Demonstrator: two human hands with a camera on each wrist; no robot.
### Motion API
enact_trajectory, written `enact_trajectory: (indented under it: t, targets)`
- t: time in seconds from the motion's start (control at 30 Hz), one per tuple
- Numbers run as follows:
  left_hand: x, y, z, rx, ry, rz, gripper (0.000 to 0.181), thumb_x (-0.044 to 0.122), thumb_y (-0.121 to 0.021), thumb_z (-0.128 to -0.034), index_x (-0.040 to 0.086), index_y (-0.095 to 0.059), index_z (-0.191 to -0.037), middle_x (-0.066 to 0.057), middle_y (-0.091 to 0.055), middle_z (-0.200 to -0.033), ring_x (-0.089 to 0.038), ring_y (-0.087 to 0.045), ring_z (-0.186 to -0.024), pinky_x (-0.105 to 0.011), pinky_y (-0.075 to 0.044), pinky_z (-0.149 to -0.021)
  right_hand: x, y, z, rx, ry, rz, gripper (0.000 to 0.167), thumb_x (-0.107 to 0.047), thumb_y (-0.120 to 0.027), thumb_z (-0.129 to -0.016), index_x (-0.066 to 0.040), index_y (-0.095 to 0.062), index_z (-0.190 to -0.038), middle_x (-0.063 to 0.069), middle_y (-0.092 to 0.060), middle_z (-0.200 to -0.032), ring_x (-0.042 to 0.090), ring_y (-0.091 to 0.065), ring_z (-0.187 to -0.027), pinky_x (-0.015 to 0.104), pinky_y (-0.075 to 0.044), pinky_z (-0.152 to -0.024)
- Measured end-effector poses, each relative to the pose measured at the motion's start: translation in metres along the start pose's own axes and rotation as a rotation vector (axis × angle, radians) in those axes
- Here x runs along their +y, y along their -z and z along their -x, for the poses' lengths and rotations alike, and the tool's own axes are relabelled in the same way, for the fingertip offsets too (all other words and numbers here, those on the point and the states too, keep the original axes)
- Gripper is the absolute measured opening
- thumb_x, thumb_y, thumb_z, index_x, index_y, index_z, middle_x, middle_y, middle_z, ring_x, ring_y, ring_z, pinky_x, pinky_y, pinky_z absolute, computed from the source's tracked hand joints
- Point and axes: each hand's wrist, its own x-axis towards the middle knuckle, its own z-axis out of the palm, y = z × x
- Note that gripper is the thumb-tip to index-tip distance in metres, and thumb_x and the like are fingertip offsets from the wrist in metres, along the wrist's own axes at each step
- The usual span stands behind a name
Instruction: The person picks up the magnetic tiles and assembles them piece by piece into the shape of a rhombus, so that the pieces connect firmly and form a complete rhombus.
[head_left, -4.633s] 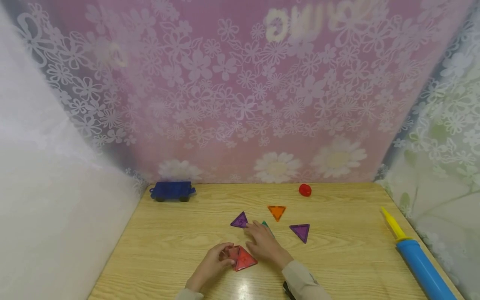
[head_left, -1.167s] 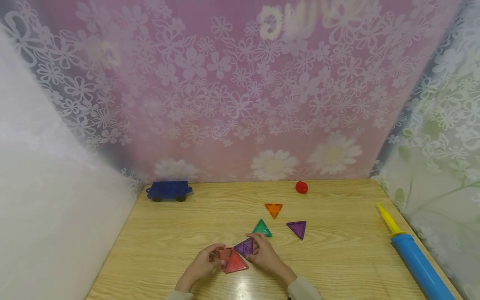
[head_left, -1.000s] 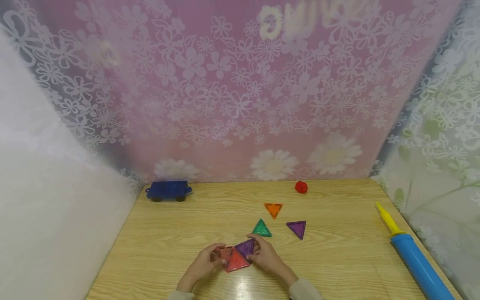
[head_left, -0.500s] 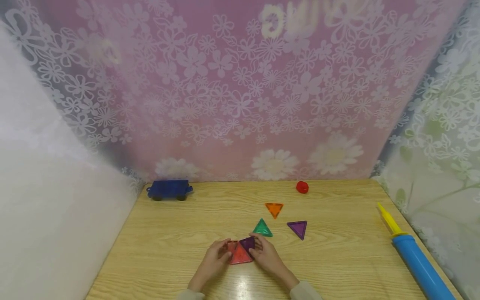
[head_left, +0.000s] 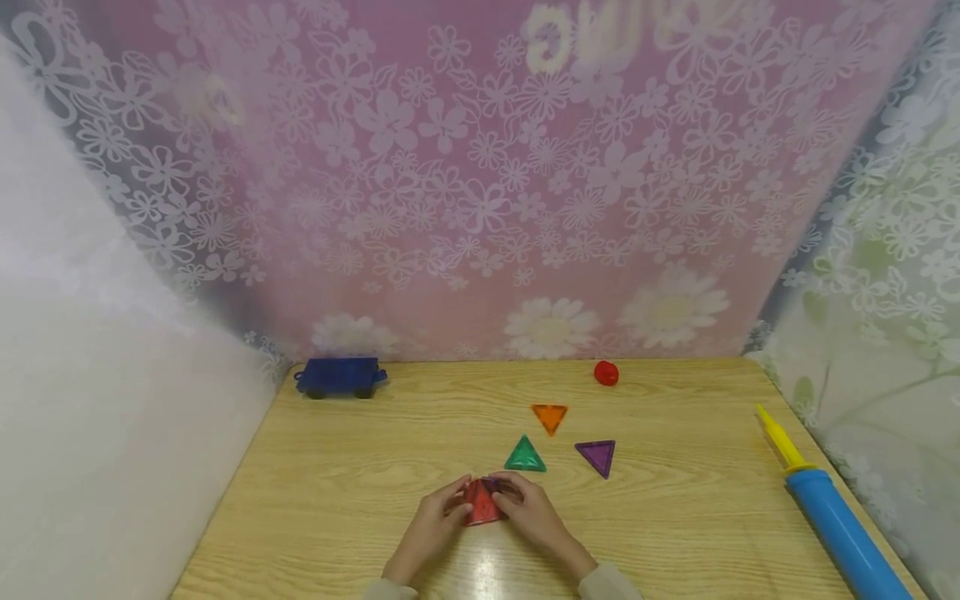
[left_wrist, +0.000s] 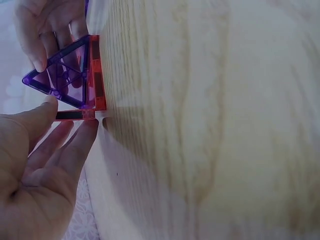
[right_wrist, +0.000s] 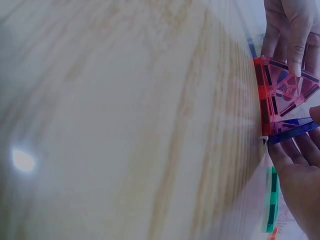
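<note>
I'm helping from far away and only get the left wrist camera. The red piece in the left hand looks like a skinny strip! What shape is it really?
Observer: A triangle; the right wrist view shows the face of this red triangle, held by the left hand.
Child: Is there a green one too?
Observer: Yes, the head view shows a green triangle lying flat on the table, just beyond the right hand.
Child: Any toys way at the back?
Observer: A blue cart stands near the far edge, toward the left.
</note>
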Motion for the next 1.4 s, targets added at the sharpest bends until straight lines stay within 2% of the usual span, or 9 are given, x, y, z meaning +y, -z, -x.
enact_trajectory:
  t: [0.23,0.37,0.57,0.87,1.1,1.2,1.33,1.4]
  targets:
    - [-0.001,-0.002,-0.002,0.005,-0.037,-0.075,0.044,0.008,-0.062,-0.0903,-0.009,-0.052,-0.129,-0.025,-0.058,-0.124,-0.037,-0.062,-0.106,-0.035,-0.053,-0.087,0.001,-0.002,0.0,-0.006,0.017,0.037,0.029,-0.008,-0.059,-0.094,0.001,-0.059,-0.122,0.022,-0.058,-0.125,0.037,-0.055,-0.117,0.033,-0.05,-0.094]
    - [0.0,-0.004,-0.004,-0.001,-0.026,-0.087,0.042,0.005,-0.063,-0.0892,-0.006,-0.054,-0.129,-0.021,-0.06,-0.122,-0.034,-0.061,-0.106,-0.031,-0.053,-0.087,0.003,-0.002,0.001,-0.018,0.025,0.08,0.028,-0.009,-0.06,-0.094,-0.002,-0.06,-0.121,0.02,-0.059,-0.124,0.036,-0.058,-0.113,0.033,-0.051,-0.092]
    - [0.005,-0.004,-0.005,-0.008,-0.012,-0.12,0.042,0.003,-0.063,-0.0888,-0.006,-0.054,-0.129,-0.02,-0.06,-0.12,-0.034,-0.061,-0.106,-0.031,-0.054,-0.086,0.002,-0.003,0.0,-0.021,0.022,0.112,0.029,-0.012,-0.061,-0.093,-0.002,-0.061,-0.12,0.02,-0.06,-0.123,0.036,-0.059,-0.111,0.034,-0.051,-0.091]
    - [0.005,-0.005,-0.004,-0.01,0.007,-0.105,0.043,0.002,-0.063,-0.0883,-0.004,-0.053,-0.13,-0.021,-0.058,-0.121,-0.036,-0.061,-0.105,-0.031,-0.054,-0.085,0.004,-0.003,0.0,-0.025,0.031,0.135,0.029,-0.012,-0.06,-0.094,-0.002,-0.062,-0.121,0.019,-0.061,-0.122,0.034,-0.06,-0.111,0.031,-0.051,-0.091]
    - [0.004,-0.005,-0.003,0.001,0.004,-0.09,0.043,0.003,-0.065,-0.0874,-0.003,-0.053,-0.129,-0.02,-0.057,-0.119,-0.036,-0.06,-0.104,-0.031,-0.054,-0.084,0.007,-0.003,-0.002,0.056,0.111,0.268,0.022,-0.014,-0.065,-0.09,-0.006,-0.069,-0.11,0.006,-0.064,-0.102,0.016,-0.06,-0.091,0.022,-0.052,-0.077]
    - [0.005,-0.004,-0.002,0.008,0.009,-0.096,0.044,0.005,-0.066,-0.0872,-0.002,-0.053,-0.128,-0.019,-0.056,-0.118,-0.035,-0.06,-0.103,-0.03,-0.054,-0.083,0.008,-0.004,-0.003,0.087,0.117,0.285,0.018,-0.013,-0.068,-0.088,-0.007,-0.071,-0.105,0.003,-0.064,-0.096,0.01,-0.057,-0.084,0.02,-0.05,-0.07]
    - [0.004,-0.003,0.0,0.011,0.018,-0.124,0.043,0.011,-0.068,-0.0875,0.0,-0.053,-0.127,-0.016,-0.054,-0.119,-0.032,-0.058,-0.105,-0.029,-0.053,-0.082,0.009,-0.006,-0.004,0.119,0.109,0.303,0.014,-0.009,-0.069,-0.086,-0.007,-0.07,-0.1,0.002,-0.064,-0.094,0.008,-0.056,-0.081,0.02,-0.049,-0.068]
    - [0.003,-0.001,0.001,0.018,0.014,-0.155,0.041,0.013,-0.069,-0.0871,0.001,-0.055,-0.124,-0.015,-0.055,-0.119,-0.032,-0.056,-0.107,-0.034,-0.052,-0.086,0.01,-0.007,-0.004,0.136,0.107,0.322,0.013,-0.005,-0.069,-0.086,-0.008,-0.069,-0.099,0.002,-0.065,-0.094,0.01,-0.058,-0.083,0.022,-0.05,-0.07]
